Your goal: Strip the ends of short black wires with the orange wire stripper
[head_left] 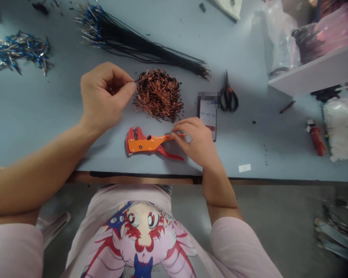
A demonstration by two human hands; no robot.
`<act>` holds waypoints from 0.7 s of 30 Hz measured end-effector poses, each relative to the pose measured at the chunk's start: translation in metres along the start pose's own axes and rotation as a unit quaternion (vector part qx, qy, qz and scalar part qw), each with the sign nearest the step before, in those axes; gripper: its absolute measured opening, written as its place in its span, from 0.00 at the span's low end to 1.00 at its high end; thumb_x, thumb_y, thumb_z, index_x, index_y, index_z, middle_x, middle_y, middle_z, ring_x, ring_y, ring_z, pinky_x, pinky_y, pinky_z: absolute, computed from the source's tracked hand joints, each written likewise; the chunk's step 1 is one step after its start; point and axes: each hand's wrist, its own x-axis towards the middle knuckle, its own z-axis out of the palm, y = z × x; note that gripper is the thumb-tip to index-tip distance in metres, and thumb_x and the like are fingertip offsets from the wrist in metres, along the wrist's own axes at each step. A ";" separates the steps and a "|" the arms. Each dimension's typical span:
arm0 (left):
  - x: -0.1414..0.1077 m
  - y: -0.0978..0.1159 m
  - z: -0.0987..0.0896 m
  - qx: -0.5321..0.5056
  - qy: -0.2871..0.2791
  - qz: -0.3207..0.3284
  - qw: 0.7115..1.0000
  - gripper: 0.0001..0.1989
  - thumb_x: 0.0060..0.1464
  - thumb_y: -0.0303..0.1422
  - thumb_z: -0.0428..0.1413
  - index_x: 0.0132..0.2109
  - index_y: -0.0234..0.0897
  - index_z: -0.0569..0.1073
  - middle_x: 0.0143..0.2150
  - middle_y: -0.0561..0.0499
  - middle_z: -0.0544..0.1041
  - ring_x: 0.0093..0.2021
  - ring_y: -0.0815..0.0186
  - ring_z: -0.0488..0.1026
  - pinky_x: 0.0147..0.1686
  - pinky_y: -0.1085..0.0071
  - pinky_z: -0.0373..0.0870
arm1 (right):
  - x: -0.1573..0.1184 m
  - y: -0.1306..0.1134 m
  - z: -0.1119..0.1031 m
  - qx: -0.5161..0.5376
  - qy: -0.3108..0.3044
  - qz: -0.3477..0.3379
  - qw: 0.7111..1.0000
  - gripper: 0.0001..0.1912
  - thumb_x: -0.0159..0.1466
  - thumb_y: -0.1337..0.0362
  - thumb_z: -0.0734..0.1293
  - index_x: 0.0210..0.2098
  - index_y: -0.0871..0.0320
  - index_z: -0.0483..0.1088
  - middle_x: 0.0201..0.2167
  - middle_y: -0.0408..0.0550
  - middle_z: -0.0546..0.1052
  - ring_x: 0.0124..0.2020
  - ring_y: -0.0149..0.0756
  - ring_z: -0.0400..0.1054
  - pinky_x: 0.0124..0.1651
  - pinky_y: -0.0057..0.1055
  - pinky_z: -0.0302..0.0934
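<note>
My left hand is closed, thumb and forefinger pinched at the left edge of a pile of copper wire scraps; a short dark bit shows at the fingertips, too small to name. An orange and red wire stripper lies below the pile, jaws to the left. My right hand has its fingertips at the end of the stripper's orange handle, which rests on the table. Behind the pile lies a long bundle of black wires with blue and metal ends at the left.
Blue and silver terminals lie at the far left. A phone and black scissors are right of the pile. Farther right are a shelf with plastic bags, a pen and a red tool.
</note>
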 end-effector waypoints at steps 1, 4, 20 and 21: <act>0.000 -0.002 0.000 -0.001 -0.002 -0.004 1.000 0.10 0.54 0.34 0.67 0.31 0.37 0.74 0.25 0.61 0.71 0.25 0.79 0.61 0.23 0.72 0.57 | -0.001 -0.004 0.000 0.002 -0.023 -0.003 1.000 0.09 0.66 0.58 0.68 0.40 0.58 0.75 0.42 0.54 0.79 0.46 0.46 0.71 0.51 0.44 0.65; 0.000 -0.009 0.001 -0.020 -0.004 -0.011 1.000 0.13 0.55 0.40 0.67 0.33 0.37 0.75 0.27 0.61 0.72 0.27 0.80 0.63 0.24 0.74 0.59 | -0.004 -0.015 -0.001 -0.017 -0.124 -0.011 0.992 0.26 0.58 0.48 0.74 0.48 0.58 0.72 0.48 0.57 0.76 0.50 0.51 0.67 0.53 0.47 0.63; 0.003 0.026 -0.005 -0.138 0.011 -0.043 0.989 0.16 0.61 0.48 0.60 0.39 0.39 0.74 0.27 0.65 0.73 0.21 0.85 0.64 0.16 0.81 0.60 | 0.002 -0.005 0.003 0.218 -0.027 0.106 0.970 0.20 0.59 0.60 0.65 0.50 0.57 0.70 0.48 0.54 0.78 0.48 0.46 0.72 0.53 0.46 0.66; 0.000 0.031 -0.004 -0.156 0.007 -0.040 0.987 0.14 0.61 0.46 0.60 0.39 0.39 0.75 0.27 0.64 0.75 0.21 0.84 0.65 0.16 0.81 0.61 | 0.003 -0.003 0.002 0.289 -0.025 0.132 0.948 0.19 0.61 0.57 0.63 0.50 0.56 0.69 0.47 0.53 0.78 0.47 0.46 0.73 0.52 0.46 0.67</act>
